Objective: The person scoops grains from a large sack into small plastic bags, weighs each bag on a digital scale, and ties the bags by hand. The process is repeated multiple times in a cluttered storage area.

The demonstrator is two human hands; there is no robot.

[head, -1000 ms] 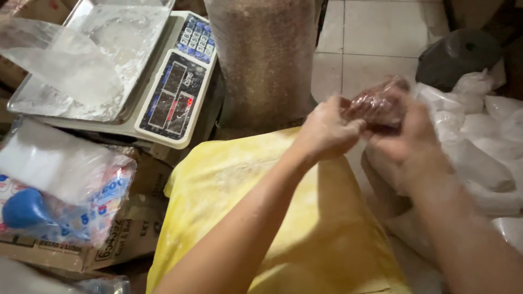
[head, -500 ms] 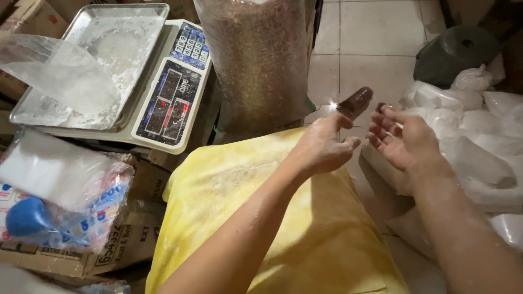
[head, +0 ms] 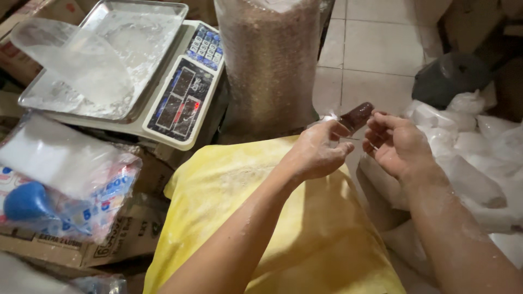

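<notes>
Above the yellow sack (head: pixel 261 218), the small brown packet (head: pixel 357 115), earlier clasped by both hands, is now pinched by the left hand (head: pixel 318 152) alone, the right hand (head: pixel 397 144) released and open.

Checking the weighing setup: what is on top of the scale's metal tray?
A clear plastic bag lies on the metal tray of the scale, overhanging its left edge. The tray surface under the bag is hidden.

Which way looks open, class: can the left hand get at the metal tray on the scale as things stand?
Probably yes: the left hand pinches a small brown packet, but only open space lies between it and the metal tray beyond the tall grain sack.
</notes>
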